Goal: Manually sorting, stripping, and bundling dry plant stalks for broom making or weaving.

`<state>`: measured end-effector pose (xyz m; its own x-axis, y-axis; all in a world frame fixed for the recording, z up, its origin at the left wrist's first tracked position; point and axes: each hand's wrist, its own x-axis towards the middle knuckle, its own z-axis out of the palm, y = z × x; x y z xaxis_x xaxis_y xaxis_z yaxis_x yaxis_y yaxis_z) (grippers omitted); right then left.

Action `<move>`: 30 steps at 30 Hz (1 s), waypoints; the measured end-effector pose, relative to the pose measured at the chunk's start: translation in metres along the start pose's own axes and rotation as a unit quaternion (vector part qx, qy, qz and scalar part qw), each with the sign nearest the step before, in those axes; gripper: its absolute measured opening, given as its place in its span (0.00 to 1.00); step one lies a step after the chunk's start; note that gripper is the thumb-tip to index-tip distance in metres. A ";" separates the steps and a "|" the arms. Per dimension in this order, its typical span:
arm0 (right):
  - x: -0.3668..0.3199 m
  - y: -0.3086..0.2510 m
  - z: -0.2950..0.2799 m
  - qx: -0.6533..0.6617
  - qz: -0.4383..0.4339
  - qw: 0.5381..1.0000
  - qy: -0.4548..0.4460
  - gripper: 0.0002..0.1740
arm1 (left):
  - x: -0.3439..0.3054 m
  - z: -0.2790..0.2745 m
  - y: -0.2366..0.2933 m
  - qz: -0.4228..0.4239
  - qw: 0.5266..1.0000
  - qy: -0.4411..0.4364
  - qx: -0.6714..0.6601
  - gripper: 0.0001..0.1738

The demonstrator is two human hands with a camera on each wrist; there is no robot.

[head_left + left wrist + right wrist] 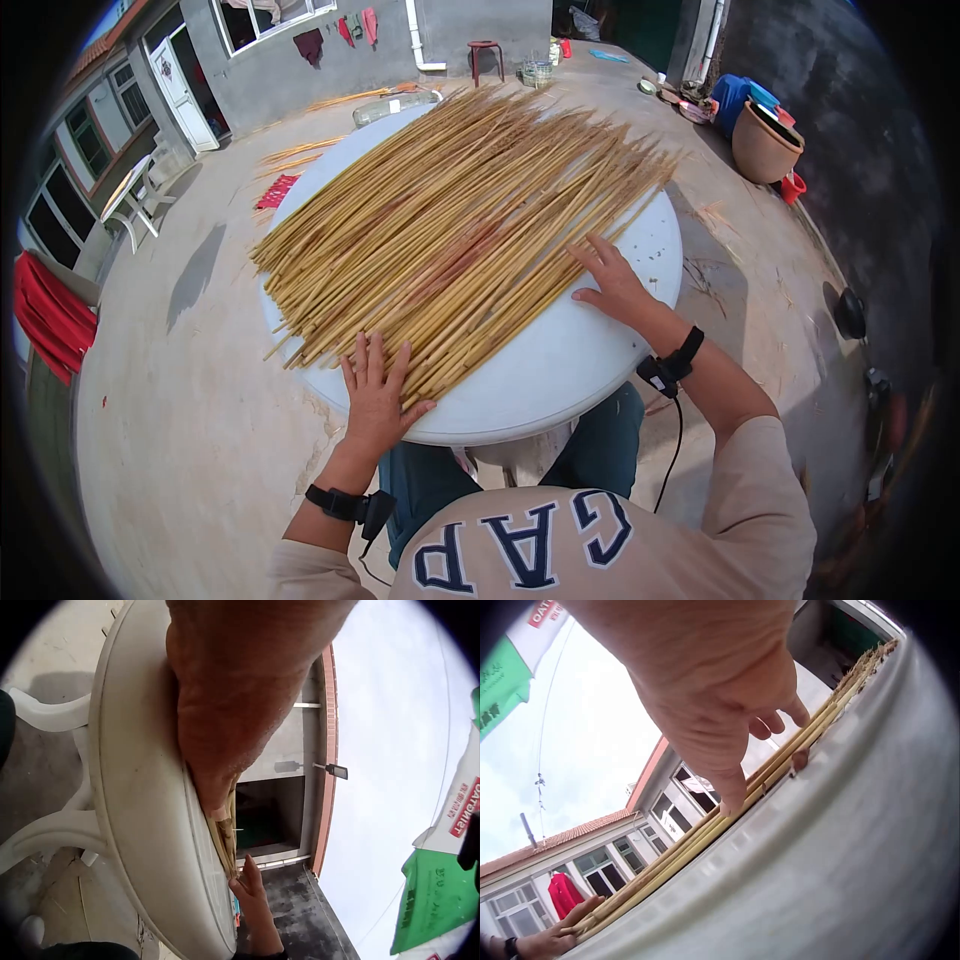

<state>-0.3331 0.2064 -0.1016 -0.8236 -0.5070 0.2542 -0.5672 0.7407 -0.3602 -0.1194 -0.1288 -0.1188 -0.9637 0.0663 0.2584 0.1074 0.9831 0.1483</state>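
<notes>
Long yellow-brown stalks (450, 240) with feathery tips lie side by side across a round white table (520, 400). The left hand (378, 400) rests on their thick ends at the near edge, fingers spread, thumb beside the outermost stalks. Farther right, the right hand (618, 290) touches the near side of the layer toward the feathery end, fingers extended. In the right wrist view the right hand (720, 712) has its thumb and fingers against the outer stalks (705, 832). The left wrist view shows the left hand (232, 697) over the stalks; its fingers are mostly hidden.
Small dark bits lie on the table's right part. Around it on the concrete floor are a red stool (486, 60), a white chair (138, 200), a large clay pot (765, 145) and a blue barrel (731, 98). A red cloth (55, 315) hangs at the left.
</notes>
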 end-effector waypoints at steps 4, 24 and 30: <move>0.021 -0.007 0.026 -0.120 -0.138 0.983 -0.030 0.40 | 0.013 0.001 -0.013 0.015 1.000 -0.001 0.009 0.44; 0.023 -0.037 0.058 -0.160 -0.102 0.981 -0.029 0.31 | 0.017 -0.017 -0.003 0.069 0.996 0.057 -0.024 0.48; 0.030 -0.040 0.050 -0.129 -0.136 0.982 0.008 0.31 | 0.052 0.024 0.037 0.171 0.985 0.009 0.025 0.40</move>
<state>-0.3355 0.1396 -0.1246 -0.6411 -0.6958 0.3237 -0.7439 0.6672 -0.0390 -0.1712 -0.0845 -0.1229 -0.8688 0.3928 0.3015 0.4125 0.9110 0.0019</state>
